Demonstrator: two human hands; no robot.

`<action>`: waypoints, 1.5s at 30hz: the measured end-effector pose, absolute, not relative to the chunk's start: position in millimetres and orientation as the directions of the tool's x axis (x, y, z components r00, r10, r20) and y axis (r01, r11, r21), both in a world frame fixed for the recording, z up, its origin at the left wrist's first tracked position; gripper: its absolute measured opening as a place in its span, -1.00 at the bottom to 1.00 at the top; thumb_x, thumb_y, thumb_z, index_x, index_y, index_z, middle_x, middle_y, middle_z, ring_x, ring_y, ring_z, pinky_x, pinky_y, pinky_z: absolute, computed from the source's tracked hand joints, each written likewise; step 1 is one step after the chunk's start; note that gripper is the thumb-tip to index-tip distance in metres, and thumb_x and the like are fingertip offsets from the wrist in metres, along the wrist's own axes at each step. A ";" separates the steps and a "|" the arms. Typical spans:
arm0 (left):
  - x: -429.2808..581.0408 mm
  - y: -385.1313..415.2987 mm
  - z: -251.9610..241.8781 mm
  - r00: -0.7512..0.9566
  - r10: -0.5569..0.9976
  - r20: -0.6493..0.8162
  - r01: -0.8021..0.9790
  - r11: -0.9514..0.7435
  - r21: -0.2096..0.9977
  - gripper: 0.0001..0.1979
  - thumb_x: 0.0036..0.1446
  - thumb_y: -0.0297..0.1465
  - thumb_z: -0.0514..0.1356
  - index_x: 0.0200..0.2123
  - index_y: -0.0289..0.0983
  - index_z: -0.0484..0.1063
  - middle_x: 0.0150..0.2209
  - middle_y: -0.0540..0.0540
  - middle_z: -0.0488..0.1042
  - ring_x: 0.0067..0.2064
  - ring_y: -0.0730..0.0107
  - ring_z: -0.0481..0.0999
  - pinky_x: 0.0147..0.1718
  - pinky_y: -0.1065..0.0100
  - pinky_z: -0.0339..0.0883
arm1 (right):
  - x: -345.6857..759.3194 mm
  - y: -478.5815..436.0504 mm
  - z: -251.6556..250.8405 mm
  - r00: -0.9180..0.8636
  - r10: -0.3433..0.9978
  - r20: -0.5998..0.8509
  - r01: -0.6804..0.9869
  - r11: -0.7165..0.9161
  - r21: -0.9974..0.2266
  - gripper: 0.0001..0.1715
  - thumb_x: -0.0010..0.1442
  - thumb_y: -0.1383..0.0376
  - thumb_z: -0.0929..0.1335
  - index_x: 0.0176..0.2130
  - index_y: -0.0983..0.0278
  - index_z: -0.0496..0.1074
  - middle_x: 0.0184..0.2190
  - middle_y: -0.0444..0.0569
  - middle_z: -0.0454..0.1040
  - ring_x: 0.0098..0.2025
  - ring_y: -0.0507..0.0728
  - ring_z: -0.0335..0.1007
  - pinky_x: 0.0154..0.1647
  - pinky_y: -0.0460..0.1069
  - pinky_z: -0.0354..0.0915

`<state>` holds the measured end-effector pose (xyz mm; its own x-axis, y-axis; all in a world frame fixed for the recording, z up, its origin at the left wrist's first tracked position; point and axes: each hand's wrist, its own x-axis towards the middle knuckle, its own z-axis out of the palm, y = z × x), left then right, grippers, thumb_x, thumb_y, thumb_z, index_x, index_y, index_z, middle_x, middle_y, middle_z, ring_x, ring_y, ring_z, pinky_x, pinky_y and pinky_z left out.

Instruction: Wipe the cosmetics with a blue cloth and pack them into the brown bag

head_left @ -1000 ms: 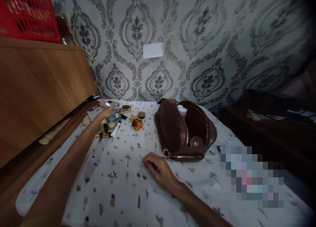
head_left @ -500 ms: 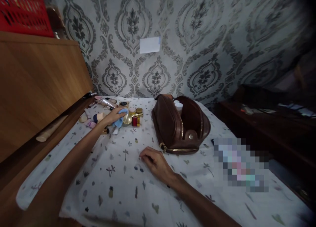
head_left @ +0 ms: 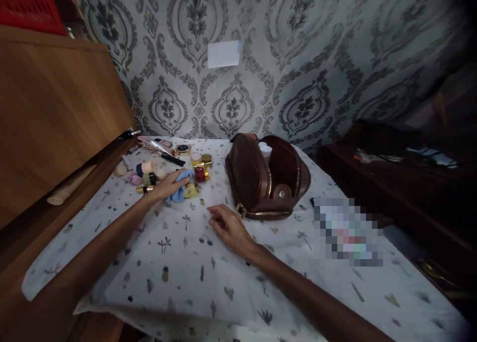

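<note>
My left hand grips a blue cloth; right hand rests empty, near; bag open, cosmetics loose far left.

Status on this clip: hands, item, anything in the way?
Left hand gripping blue item beside scattered cosmetics. Right hand empty, resting on sheet. Brown pouch open, apart from both hands.

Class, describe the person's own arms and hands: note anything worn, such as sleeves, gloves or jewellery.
Both arms are bare right to the picture's lower edge, with no sleeves showing. The left hand and right hand wear no gloves, and no ring or watch shows. A small dark speck by the right wrist is too small to identify.
</note>
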<state>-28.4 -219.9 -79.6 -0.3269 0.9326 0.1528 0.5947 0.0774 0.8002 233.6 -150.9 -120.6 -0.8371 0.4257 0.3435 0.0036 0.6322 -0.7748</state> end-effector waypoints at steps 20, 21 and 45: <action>40.0 -231.4 -71.6 -0.294 0.935 0.199 0.769 0.108 0.630 -0.49 0.31 -0.01 -0.10 -0.46 -0.23 0.35 -0.40 -0.07 0.44 -0.27 0.20 0.43 -0.18 0.27 0.27 | 213.0 -151.1 -130.7 -0.753 0.578 0.315 0.033 0.512 -0.859 -0.28 0.09 0.24 0.48 0.19 0.26 0.27 0.04 0.12 0.42 0.08 0.26 0.35 0.10 0.17 0.30; 43.9 -233.1 -73.6 -0.263 0.945 0.196 0.769 0.082 0.634 -0.51 0.32 -0.03 -0.11 -0.36 -0.23 0.42 -0.29 -0.11 0.51 -0.17 0.16 0.46 -0.08 0.25 0.28 | 214.3 -151.0 -130.8 -0.755 0.571 0.324 0.021 0.514 -0.858 -0.28 0.09 0.25 0.48 0.19 0.26 0.27 0.04 0.11 0.42 0.07 0.25 0.35 0.09 0.17 0.30; 40.8 -245.9 -90.6 -0.096 0.954 -0.285 -0.096 0.276 0.956 -0.48 -0.05 -0.02 0.37 -0.14 -0.29 0.58 -0.18 -0.16 0.62 -0.14 0.15 0.59 -0.17 0.26 0.47 | 225.3 -162.0 -129.6 -0.745 0.622 0.241 0.145 0.503 -0.852 0.16 -0.18 0.06 0.61 0.25 0.21 0.09 -0.02 0.07 0.40 -0.04 0.27 0.43 -0.01 0.18 0.37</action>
<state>40.8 -245.9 -90.6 -0.0959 0.9537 -0.2849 -0.0955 0.2761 0.9564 225.3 -162.0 -129.6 -0.7446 0.6225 0.2411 0.1446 0.5030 -0.8521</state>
